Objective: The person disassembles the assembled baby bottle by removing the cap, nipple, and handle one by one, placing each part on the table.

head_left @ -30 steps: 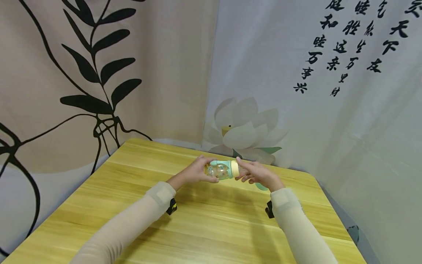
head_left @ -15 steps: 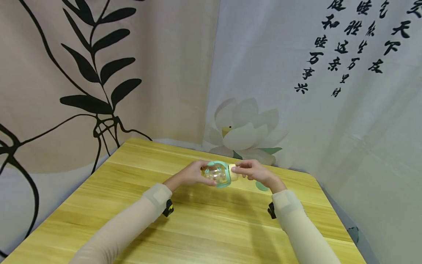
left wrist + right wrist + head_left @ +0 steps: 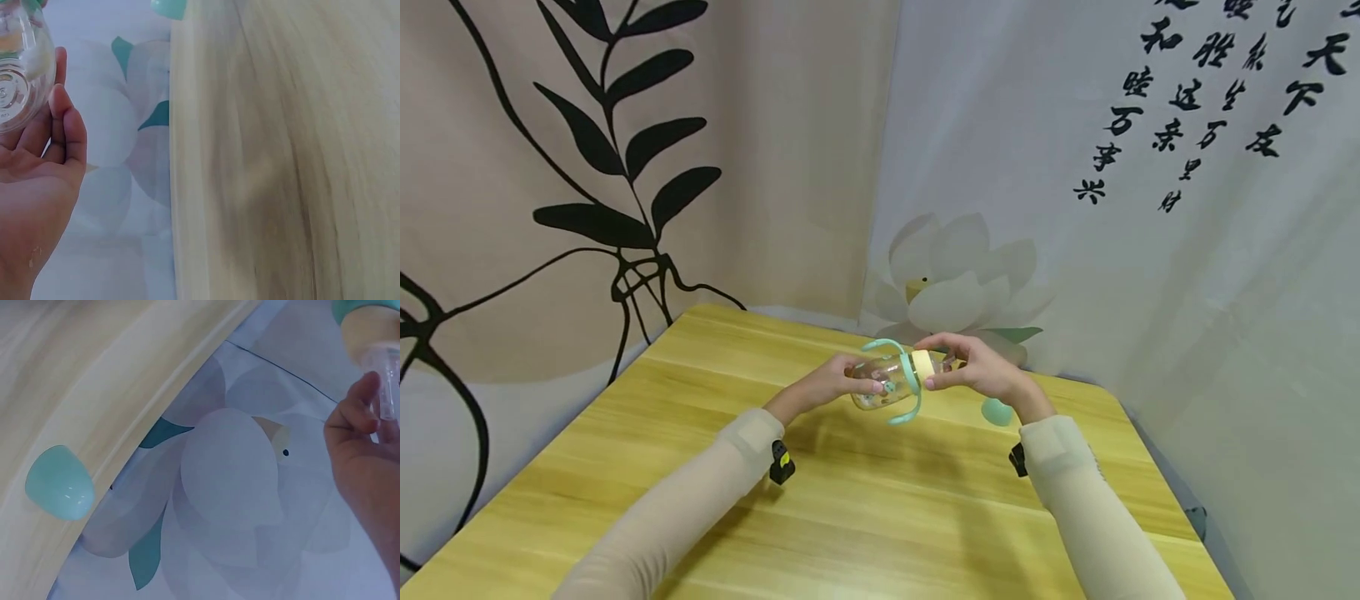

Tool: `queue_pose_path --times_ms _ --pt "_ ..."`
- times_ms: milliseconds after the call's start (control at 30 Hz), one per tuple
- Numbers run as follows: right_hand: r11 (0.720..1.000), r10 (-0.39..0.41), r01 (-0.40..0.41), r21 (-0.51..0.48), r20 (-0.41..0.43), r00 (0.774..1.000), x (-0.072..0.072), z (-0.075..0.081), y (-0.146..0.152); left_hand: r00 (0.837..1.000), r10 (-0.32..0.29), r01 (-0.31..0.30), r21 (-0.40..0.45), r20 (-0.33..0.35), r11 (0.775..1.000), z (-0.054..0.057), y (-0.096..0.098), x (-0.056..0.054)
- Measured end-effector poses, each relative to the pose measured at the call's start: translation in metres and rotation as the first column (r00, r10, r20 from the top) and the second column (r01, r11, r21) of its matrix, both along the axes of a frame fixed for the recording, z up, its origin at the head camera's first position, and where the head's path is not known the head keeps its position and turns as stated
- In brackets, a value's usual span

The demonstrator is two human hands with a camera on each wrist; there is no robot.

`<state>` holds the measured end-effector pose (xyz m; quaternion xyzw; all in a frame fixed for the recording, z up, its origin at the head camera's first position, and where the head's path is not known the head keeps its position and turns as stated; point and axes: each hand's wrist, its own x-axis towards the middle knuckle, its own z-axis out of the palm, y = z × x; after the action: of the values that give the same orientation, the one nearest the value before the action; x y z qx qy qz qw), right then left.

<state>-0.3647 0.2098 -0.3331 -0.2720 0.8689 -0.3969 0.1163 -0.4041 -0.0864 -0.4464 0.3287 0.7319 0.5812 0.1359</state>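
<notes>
A clear baby bottle (image 3: 874,388) lies nearly sideways in the air over the table, its base to the left. It has a pale yellow collar (image 3: 922,365), a clear tip and a mint-green pair of handles (image 3: 912,377). My left hand (image 3: 822,390) grips the body near the base; in the left wrist view, fingers curl beneath the rounded bottom. My right hand (image 3: 988,372) holds the collar end between thumb and fingers, with the clear tip (image 3: 389,381) inside the curl of the fingers. A mint-green domed cap (image 3: 997,411) rests on the table below the right wrist.
The wood-grain table (image 3: 865,517) has its far edge just beyond the hands. Behind it hang cloth curtains (image 3: 790,167) printed with leaves, a lotus and characters.
The bottle has turned about its long axis, so the handles now stick out above and below. The right hand has shifted its fingers on the collar. The head view has tilted slightly down.
</notes>
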Motion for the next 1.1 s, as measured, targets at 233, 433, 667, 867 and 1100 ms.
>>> queue_pose_path --times_ms 233,433,667,867,1100 --pt "1.000 0.011 -0.010 0.010 -0.026 1.000 -0.002 0.001 -0.002 1.000 0.026 -0.026 -0.013 -0.011 1.000 0.000 -0.001 -0.001" --pt "0.989 -0.136 0.138 0.051 -0.056 0.989 -0.002 0.005 0.006 0.984 0.134 -0.143 -0.079 -0.115 0.987 0.005 0.003 -0.002" --pt "0.957 -0.290 0.289 0.022 0.070 0.955 -0.004 -0.013 0.020 0.950 0.197 -0.222 -0.081 -0.242 0.972 0.012 0.019 -0.006" --pt "0.945 -0.269 0.305 -0.115 0.251 0.930 -0.010 -0.038 0.024 0.890 0.231 -0.300 -0.123 -0.394 0.946 0.011 0.028 -0.002" --pt "0.937 -0.272 0.317 -0.143 0.268 0.924 -0.007 -0.048 0.020 0.870 0.226 -0.328 -0.173 -0.439 0.929 0.012 0.034 0.007"
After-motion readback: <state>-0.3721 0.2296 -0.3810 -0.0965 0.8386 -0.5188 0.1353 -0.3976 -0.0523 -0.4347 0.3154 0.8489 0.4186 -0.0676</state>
